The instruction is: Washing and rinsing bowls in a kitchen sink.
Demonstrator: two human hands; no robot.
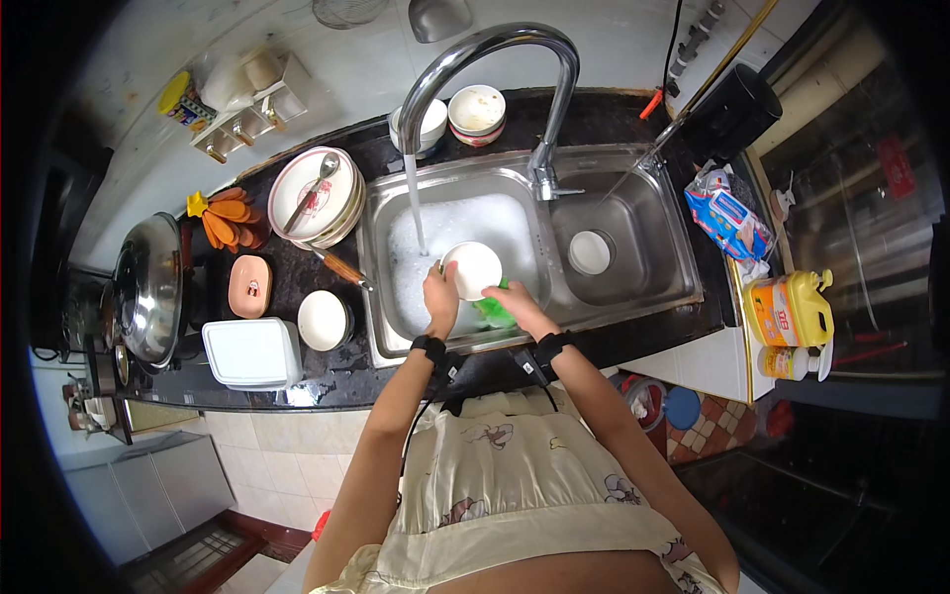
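Note:
Over the left basin of a steel double sink (378, 312), my left hand (441, 297) grips the left side of a small white bowl (475, 269). At the bowl's lower right, my right hand (516, 303) holds a green scrubbing cloth or sponge (493, 315) against it; the fingers under the bowl are partly hidden. White suds (467, 215) fill much of this basin. A stream of water (414, 200) runs from the chrome faucet (553, 44) into the suds, left of the bowl. In the right basin sits another small white bowl (590, 252).
Left of the sink are stacked plates (286, 189) with a spoon on top, a white bowl (323, 321), a lidded plastic container (249, 347) and a pink dish (249, 286). Stacked bowls (477, 110) stand behind the faucet. A wipes pack (727, 215) and yellow detergent jug (790, 310) are right.

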